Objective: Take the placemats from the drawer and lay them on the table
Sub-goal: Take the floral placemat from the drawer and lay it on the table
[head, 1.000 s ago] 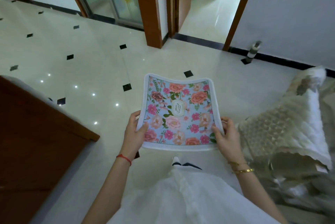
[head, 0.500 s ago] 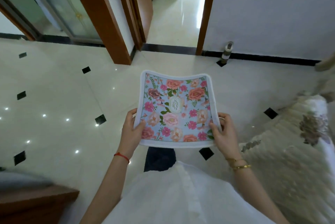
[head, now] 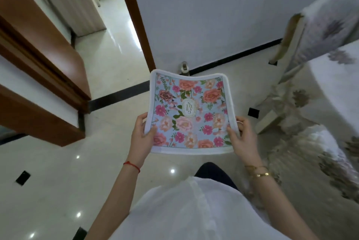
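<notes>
Placemat (head: 189, 113): matt printed cloth, white hem. Floor (head: 58, 171): glossy tile w/ light glints. Door frame (head: 138, 20): smooth varnished wood. Far-right tablecloth (head: 338, 88): soft fabric

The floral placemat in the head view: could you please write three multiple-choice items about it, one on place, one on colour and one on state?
1. Where is the placemat?
A. Held above the tiled floor
B. Lying flat on the table
C. Inside a drawer

2. What colour is the mat's ground behind the flowers?
A. Black
B. Light blue
C. Yellow

3. How is the mat being held?
A. By the left hand alone
B. Rolled into a tube under one arm
C. By both hands, one at each side edge

Answers:
1. A: the mat hangs in the air in front of the person, with floor tiles showing around it, and the cloth-covered table stands apart at the right.
2. B: pink and orange blooms sit on light blue inside a white border.
3. C: the left hand and right hand each grip a side, thumbs on top.
</notes>
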